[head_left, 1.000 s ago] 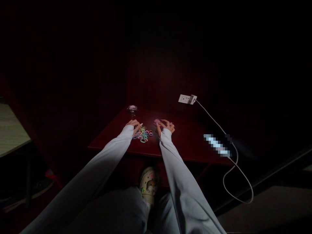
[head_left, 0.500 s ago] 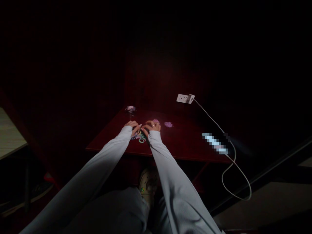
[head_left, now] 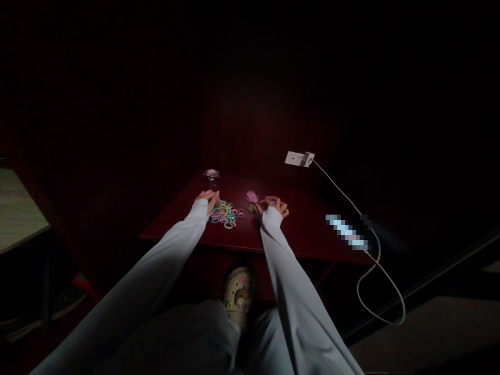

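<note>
A loose pile of colourful hair ties (head_left: 226,214) lies on the dark red table. My left hand (head_left: 208,199) rests at the pile's left edge, fingers loosely bent and holding nothing that I can see. To the right, my right hand (head_left: 276,206) is over the table with its fingers apart, partly covering a purple heap of small bands (head_left: 269,198). Its thumb is near a small yellowish-brown clump (head_left: 252,209), too dim to make out. Just behind that sits a pink heap of small bands (head_left: 252,197).
At the back left stands a clear round container (head_left: 211,175) with pinkish contents. A wall socket (head_left: 299,159) holds a charger, whose white cable (head_left: 338,195) runs down to a blurred-out bright device (head_left: 347,232) at the right. Below the table edge (head_left: 234,249) shows a clog (head_left: 239,297).
My right hand has moved right, away from the hair ties and my left hand, to the purple heap. More of the hair ties and the yellowish-brown clump now show. My left hand has shifted slightly left.
</note>
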Motion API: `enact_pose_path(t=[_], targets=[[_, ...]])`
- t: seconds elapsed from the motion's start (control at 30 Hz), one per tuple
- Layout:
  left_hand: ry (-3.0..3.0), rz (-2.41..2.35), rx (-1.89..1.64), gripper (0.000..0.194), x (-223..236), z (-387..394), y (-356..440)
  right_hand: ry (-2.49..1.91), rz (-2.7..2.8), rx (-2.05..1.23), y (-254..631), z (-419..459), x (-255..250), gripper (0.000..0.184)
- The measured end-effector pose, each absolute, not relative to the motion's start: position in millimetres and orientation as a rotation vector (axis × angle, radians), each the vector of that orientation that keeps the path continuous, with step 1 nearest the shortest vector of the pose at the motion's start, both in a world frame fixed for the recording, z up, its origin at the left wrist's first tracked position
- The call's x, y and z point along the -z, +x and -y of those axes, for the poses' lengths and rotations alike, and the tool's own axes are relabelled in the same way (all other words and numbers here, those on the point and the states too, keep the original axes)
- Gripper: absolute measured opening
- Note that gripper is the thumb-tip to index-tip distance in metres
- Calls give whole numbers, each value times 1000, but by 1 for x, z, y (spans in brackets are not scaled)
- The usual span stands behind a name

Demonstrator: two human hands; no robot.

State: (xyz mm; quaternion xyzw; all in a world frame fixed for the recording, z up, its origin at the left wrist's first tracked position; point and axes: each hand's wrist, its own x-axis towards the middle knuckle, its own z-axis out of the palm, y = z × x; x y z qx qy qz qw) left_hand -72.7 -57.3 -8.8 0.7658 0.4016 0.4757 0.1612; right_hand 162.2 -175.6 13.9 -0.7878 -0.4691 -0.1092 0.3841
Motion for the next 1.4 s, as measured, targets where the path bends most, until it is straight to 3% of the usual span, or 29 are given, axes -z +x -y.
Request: enact_pose_path(t=[0.3, 0.83, 1.13, 1.4], targets=[[2177, -1139, -1377, 48, 8, 57, -71, -1565, 1934, 85, 111, 180, -9, 9], [2217, -1169, -1378, 51, 18, 53, -60, -1663, 1778, -7, 102, 157, 3, 5], [2403, -1253, -994, 34, -1, 74, -65, -1654, 1623, -15, 109, 149, 9, 3], [2474, -1234, -1035, 31, 10, 73, -57, -1683, 1606, 13, 110, 147, 9, 9]])
